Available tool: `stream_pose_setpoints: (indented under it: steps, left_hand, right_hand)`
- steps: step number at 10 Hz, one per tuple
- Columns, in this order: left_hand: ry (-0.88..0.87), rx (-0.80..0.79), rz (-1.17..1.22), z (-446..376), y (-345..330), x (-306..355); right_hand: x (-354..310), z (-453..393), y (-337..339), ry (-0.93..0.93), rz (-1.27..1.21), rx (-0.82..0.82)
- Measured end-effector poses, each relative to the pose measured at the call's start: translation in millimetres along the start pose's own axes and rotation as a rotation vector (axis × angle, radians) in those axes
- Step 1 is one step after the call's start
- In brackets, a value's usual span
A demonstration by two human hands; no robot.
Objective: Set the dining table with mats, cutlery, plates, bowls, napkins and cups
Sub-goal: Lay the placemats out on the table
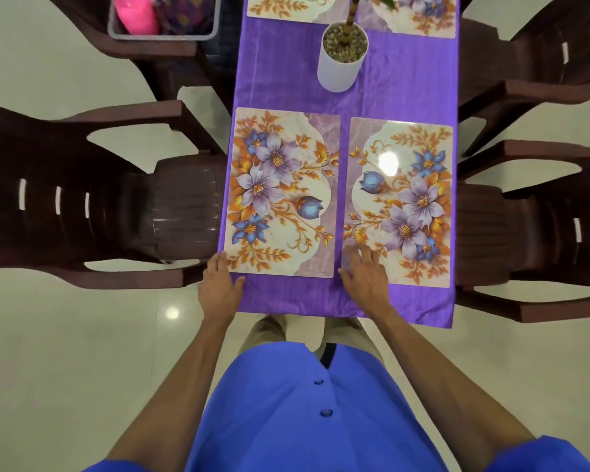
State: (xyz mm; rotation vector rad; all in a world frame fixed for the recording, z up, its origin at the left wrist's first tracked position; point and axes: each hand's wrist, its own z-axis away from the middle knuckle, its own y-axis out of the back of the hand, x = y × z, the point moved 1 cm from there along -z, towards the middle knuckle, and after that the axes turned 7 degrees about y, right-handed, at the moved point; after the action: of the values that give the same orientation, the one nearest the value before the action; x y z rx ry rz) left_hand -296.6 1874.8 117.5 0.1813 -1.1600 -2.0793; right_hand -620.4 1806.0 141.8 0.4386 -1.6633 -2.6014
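Two floral place mats lie side by side on the purple tablecloth (399, 97). My left hand (220, 284) touches the near left corner of the left mat (281, 192) with straight fingers. The fingers of my right hand (365, 275) lie flat on the near left corner of the right mat (401, 202). Two more floral mats, a far left mat (286, 6) and a far right mat (419, 15), are partly visible at the far end. No cutlery, plates, bowls, napkins or cups are in view on the table.
A white pot with pebbles and a plant stem (343, 54) stands mid-table. Dark brown plastic chairs flank the table, one at the left (116, 199) and one at the right (532, 226). A grey bin (164, 17) with pink and patterned items sits on a far left chair.
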Motion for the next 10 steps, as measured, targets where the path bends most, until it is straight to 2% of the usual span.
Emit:
stream_pose_setpoints:
  steps: [3,10]
  left_hand:
    - [0.016,0.006,0.022,1.6,0.6,3.6]
    - [0.014,-0.004,0.026,0.9,0.4,2.1]
  right_hand:
    - [3.6,-0.9,3.9,-0.036,-0.039,-0.081]
    - [-6.5,-2.6,6.0,-0.101,-0.047,-0.078]
